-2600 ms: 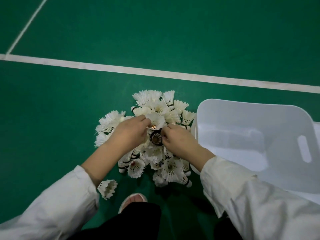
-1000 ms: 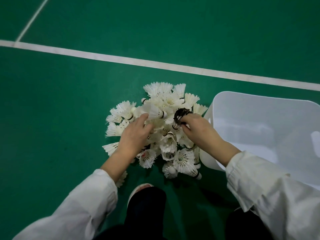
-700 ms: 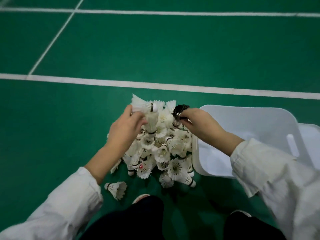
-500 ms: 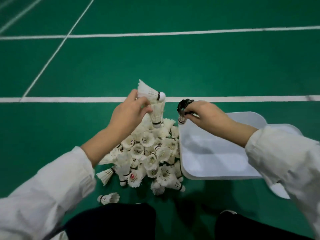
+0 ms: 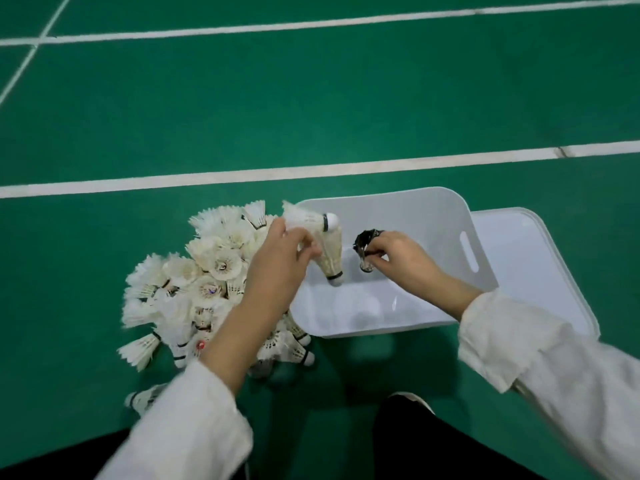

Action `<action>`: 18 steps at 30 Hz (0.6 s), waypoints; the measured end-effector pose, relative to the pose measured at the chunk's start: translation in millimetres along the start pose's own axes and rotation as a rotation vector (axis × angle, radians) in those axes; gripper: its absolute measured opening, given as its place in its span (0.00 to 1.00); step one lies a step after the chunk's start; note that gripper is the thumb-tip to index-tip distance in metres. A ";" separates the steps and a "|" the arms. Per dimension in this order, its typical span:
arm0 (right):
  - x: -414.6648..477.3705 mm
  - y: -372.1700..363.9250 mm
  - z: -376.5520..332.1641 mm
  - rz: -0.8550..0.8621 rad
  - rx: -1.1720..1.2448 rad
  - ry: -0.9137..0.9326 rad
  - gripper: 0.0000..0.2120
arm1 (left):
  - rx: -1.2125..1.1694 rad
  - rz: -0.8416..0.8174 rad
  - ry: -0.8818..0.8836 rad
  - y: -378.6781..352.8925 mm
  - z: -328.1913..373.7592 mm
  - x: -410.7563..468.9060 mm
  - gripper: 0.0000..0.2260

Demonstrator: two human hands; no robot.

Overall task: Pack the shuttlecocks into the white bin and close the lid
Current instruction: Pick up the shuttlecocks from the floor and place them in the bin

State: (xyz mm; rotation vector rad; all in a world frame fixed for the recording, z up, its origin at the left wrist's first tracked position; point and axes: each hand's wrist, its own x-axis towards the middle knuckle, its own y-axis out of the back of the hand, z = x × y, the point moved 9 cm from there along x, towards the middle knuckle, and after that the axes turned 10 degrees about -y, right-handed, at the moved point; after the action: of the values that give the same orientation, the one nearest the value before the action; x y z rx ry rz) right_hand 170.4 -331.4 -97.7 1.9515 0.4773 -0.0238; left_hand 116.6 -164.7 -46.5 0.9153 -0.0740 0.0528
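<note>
A heap of white shuttlecocks [image 5: 194, 282] lies on the green court floor. Right of it stands the open white bin [image 5: 436, 216]. My left hand [image 5: 280, 261] grips two white shuttlecocks [image 5: 329, 247] over the bin's left rim, one lying sideways, one with its cork pointing down. My right hand [image 5: 401, 258] pinches a black shuttlecock [image 5: 365, 245] above the inside of the bin. The white lid [image 5: 533, 258] lies flat on the floor behind the bin's right wall.
One stray shuttlecock [image 5: 143, 398] lies by my left sleeve. White court lines [image 5: 242, 173] cross the floor beyond the heap. My knees in dark trousers and a shoe tip [image 5: 412, 400] are at the bottom edge.
Both hands have lifted off the heap and moved right over the bin, the left carrying two white shuttlecocks, the right the black one. The view has swung toward the bin.
</note>
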 end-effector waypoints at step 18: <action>38.9 -49.7 -28.5 -0.127 0.320 0.016 0.12 | -0.025 0.022 0.079 -32.3 -39.4 -43.6 0.06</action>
State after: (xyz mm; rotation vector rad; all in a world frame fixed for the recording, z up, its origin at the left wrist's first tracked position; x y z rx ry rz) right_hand 183.7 -276.8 -138.2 2.2312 0.6386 -0.1748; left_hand 77.3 -153.7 -99.7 0.8862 -0.0111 0.1078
